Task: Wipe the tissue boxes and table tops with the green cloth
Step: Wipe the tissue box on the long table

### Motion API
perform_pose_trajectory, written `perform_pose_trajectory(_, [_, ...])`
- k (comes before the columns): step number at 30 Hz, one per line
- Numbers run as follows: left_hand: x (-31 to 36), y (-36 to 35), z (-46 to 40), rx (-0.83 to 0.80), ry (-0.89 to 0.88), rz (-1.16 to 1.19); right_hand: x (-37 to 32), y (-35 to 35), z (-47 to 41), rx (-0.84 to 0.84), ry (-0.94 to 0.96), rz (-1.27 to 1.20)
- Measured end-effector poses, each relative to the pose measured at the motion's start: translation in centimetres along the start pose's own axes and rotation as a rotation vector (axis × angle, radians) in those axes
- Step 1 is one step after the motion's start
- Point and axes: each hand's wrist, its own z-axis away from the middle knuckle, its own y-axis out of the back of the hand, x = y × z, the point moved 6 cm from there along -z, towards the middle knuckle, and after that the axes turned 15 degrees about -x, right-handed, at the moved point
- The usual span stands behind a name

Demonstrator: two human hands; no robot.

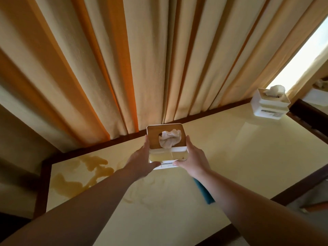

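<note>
Both hands are on the tissue box here, one at each side: the left hand grips its left wall, fingers running up the side and thumb hooked round the near bottom corner, and the right hand mirrors it on the right wall, thumb tucked under the front edge. The box is white with a wooden lid, a crumpled tissue poking up through the oval hole, and it tilts so its top faces the camera; whether it is clear of the table or touching it I cannot tell. Below it stretches the pale yellow table top with its dark wooden rim. A brownish spill spreads across the table's left part, well left of the box. The green cloth lies on the table under the right forearm, only a dark teal strip of it showing. Over at the far right corner of the table stands a second tissue box, white, with tissue sticking up. Behind it all hang the cream and orange curtains, with a bright window at the right.
</note>
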Motion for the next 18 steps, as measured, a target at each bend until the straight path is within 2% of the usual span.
perform_pose_trajectory(7, [0.6,1.3,-5.4,-0.022,-0.023,0.030,1.7,2.0,-3.9,0.034,-0.041,-0.048])
perform_pose_trajectory(18, [-1.0,0.3,-10.3,-0.013,-0.040,0.104,3.4,1.3,-8.0,0.047,-0.056,-0.054])
